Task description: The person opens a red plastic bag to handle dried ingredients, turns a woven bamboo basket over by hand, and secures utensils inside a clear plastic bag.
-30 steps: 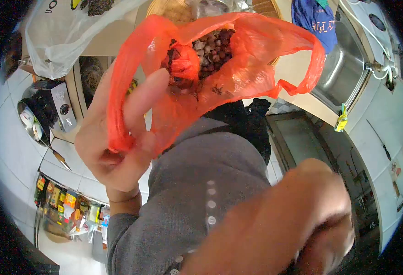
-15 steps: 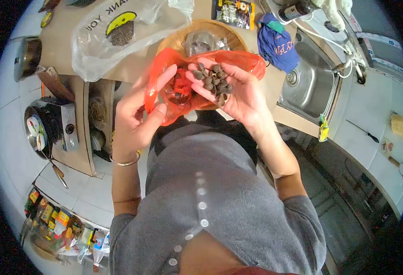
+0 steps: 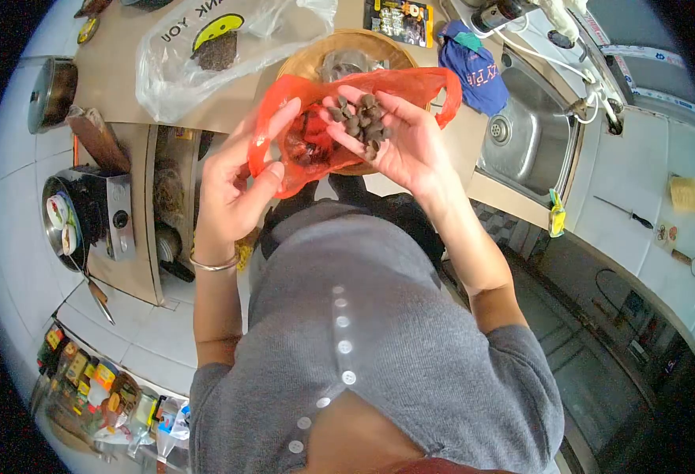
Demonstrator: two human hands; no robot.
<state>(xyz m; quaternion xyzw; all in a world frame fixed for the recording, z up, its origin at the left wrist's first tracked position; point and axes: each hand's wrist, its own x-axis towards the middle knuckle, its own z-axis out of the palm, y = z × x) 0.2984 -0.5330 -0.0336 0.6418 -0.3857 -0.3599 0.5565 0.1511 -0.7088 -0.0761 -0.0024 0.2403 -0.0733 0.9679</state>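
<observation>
In my right hand (image 3: pixel 415 150), palm up with the fingers curled a little, lies a small heap of brown dried pods (image 3: pixel 362 122). My left hand (image 3: pixel 233 178) grips the near left edge of a thin red plastic bag (image 3: pixel 284 93) and spreads its mouth. The pods are held just over the bag's opening, and the bag's upper edge runs behind my right hand. Something dark shows inside the bag, but the red film blurs it. Beneath the bag is a round wooden tray (image 3: pixel 288 65) with a clear plastic bag in it.
A white plastic bag (image 3: pixel 166 79) with dark grains lies on the counter at left. Behind are a black packet (image 3: pixel 399 22) and a blue cloth (image 3: pixel 470 75). The steel sink (image 3: pixel 533 150) is at right; a pan (image 3: pixel 63 225) sits on a stove at left.
My right hand has tipped slightly toward the bag, and fewer pods show in it. The bag's right end has lifted into a loop. The camera view has shifted slightly.
</observation>
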